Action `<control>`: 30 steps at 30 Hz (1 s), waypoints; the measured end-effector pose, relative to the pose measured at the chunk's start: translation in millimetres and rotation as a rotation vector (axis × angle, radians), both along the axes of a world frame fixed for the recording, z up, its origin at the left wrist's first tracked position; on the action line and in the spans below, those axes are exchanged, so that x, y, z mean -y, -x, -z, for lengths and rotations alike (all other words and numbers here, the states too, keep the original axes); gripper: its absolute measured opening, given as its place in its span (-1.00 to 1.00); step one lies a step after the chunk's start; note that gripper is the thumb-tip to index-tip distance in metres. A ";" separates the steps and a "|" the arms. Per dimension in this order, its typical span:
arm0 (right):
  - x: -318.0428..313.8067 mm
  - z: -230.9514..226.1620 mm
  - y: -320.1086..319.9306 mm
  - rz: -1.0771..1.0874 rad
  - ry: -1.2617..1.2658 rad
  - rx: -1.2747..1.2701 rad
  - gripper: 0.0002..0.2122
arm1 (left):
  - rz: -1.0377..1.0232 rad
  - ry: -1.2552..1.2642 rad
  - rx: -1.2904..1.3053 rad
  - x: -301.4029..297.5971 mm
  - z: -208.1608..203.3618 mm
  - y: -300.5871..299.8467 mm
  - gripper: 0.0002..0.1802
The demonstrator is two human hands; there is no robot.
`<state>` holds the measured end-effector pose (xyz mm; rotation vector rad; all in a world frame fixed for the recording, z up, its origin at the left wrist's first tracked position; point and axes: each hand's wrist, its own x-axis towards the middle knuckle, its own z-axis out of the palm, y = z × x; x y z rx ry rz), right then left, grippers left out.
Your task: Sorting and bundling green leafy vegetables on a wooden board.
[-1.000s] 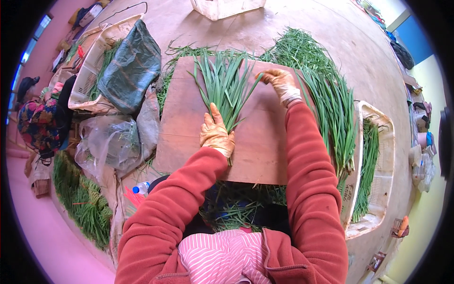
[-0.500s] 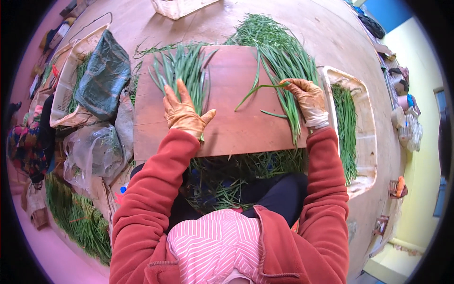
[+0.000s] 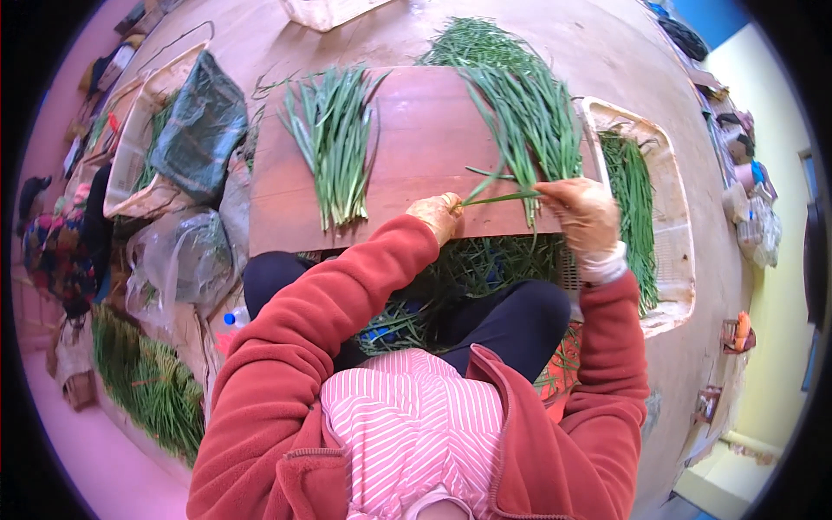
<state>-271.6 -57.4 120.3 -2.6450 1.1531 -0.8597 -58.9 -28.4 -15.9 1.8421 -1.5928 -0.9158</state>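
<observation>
Over the near edge of a brown board (image 3: 420, 130), both gloved hands are closed on one green chive stalk (image 3: 504, 198). My left hand (image 3: 438, 217) pinches one end of it. Further right, the fingers of my right hand (image 3: 585, 212) grip the stalk's other part, close to the near ends of a loose chive pile (image 3: 530, 121). On the board's left side lies a neater bunch of chives (image 3: 336, 143), pale ends toward me, with no hand on it. Both gloves are thin and yellowish.
At the right stands a pale plastic crate (image 3: 680, 251) holding more chives. Another crate (image 3: 130, 165) with a dark green sheet (image 3: 204, 121) is at the left, near a clear plastic bag (image 3: 182, 260). Chive bundles (image 3: 152, 386) lie lower left; trimmings (image 3: 485, 264) gather below the board.
My left hand has left the left bunch and moved right and nearer to pinch the stalk. The right hand has come nearer, still holding the stalk, now drawn between both hands.
</observation>
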 end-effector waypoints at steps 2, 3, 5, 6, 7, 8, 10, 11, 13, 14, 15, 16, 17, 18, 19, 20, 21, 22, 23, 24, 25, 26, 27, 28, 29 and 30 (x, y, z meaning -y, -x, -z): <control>5.4 1.1 35.3 0.135 -0.094 0.246 -0.90 | -0.043 -0.341 -0.418 -9.6 -15.5 -7.2 -0.85; 5.0 -0.7 45.1 0.307 -0.135 0.403 -0.89 | -0.058 -0.333 -0.582 -15.4 12.3 -18.2 -0.85; 9.1 15.6 100.4 0.652 0.300 -0.407 -0.83 | -0.094 -0.394 -0.745 -28.0 -1.7 -24.1 -0.82; -10.9 22.4 78.7 0.852 0.345 -0.720 -0.76 | -0.129 -0.447 -0.907 -35.8 -7.7 -27.7 -0.78; -17.8 62.1 76.0 0.861 0.269 -0.720 -0.74 | -0.162 -0.442 -1.030 -39.5 -4.0 -22.2 -0.67; -41.1 105.6 67.5 0.494 0.343 -0.409 -0.77 | -0.006 -0.495 -1.163 -38.4 3.3 -23.4 -0.54; -82.2 74.9 -29.3 0.065 -0.384 0.034 -0.79 | -0.008 -0.151 -1.331 -53.8 49.8 0.4 -0.38; -93.5 89.2 -44.3 0.143 -1.021 0.208 -0.75 | 0.062 -0.222 -1.266 -59.8 21.7 9.7 -0.45; -103.8 104.1 -62.0 0.057 -0.778 0.011 -0.72 | 0.011 -0.609 -1.317 -70.9 -21.2 5.1 -0.54; -107.2 112.2 -65.3 0.055 -1.026 0.270 -0.73 | -0.087 -0.702 -1.260 -74.8 -36.3 4.1 -0.55; -113.4 110.2 -65.5 0.079 -1.102 0.372 -0.75 | 0.050 -0.655 -1.251 -78.0 -33.5 -2.9 -0.57; -116.4 104.5 -67.3 0.102 -1.181 0.475 -0.76 | 0.183 -0.610 -1.235 -80.4 -35.3 -13.0 -0.59; -120.7 84.6 -70.9 0.085 -1.134 0.367 -0.79 | 0.221 -0.541 -1.104 -81.5 -37.6 -19.1 -0.60; -123.8 89.5 -72.3 0.068 -1.020 0.267 -0.79 | 0.213 -0.399 -0.808 -80.0 -40.3 -28.4 -0.61; -125.9 88.9 -75.0 0.025 -0.881 0.210 -0.79 | 0.148 -0.385 -0.776 -79.2 -43.3 -34.0 -0.61; -127.3 89.1 -77.6 -0.016 -0.746 0.148 -0.79 | 0.081 -0.374 -0.747 -79.1 -52.3 -38.6 -0.61; -125.7 90.4 -81.1 -0.031 -0.668 0.129 -0.79 | 0.069 -0.336 -0.778 -81.3 -63.1 -44.3 -0.65; -122.1 92.9 -86.2 -0.046 -0.595 0.108 -0.79 | -0.002 -0.250 -0.814 -82.2 -62.2 -46.6 -0.68; -118.2 95.5 -92.8 -0.118 -0.416 0.150 -0.79 | -0.002 -0.189 -0.738 -79.3 -70.4 -55.4 -0.71; -116.4 81.2 -102.7 -0.070 -0.621 0.183 -0.78 | -0.100 -0.178 -0.827 -76.9 -68.1 -66.3 -0.69; -111.7 74.4 -107.2 -0.069 -0.664 0.166 -0.75 | -0.232 -0.090 -0.801 -75.9 -88.4 -75.4 -0.70; -108.5 72.0 -109.4 -0.071 -0.704 0.198 -0.71 | -0.216 0.127 -0.789 -65.5 -75.3 -95.7 -0.70; -105.7 76.2 -106.3 -0.002 -0.740 0.206 -0.71 | -0.205 -0.063 -0.734 -58.2 -103.4 -123.1 -0.72; -101.3 80.3 -103.0 0.052 -0.764 0.213 -0.71 | -0.193 0.050 -0.673 -47.3 -112.5 -144.8 -0.71; -97.9 85.5 -96.1 0.092 -0.729 0.191 -0.70 | -0.224 0.029 -0.603 -34.9 -119.6 -163.7 -0.71; -93.9 91.0 -89.6 0.118 -0.694 0.173 -0.68 | -0.213 -0.035 -0.543 -28.9 -128.0 -181.3 -0.70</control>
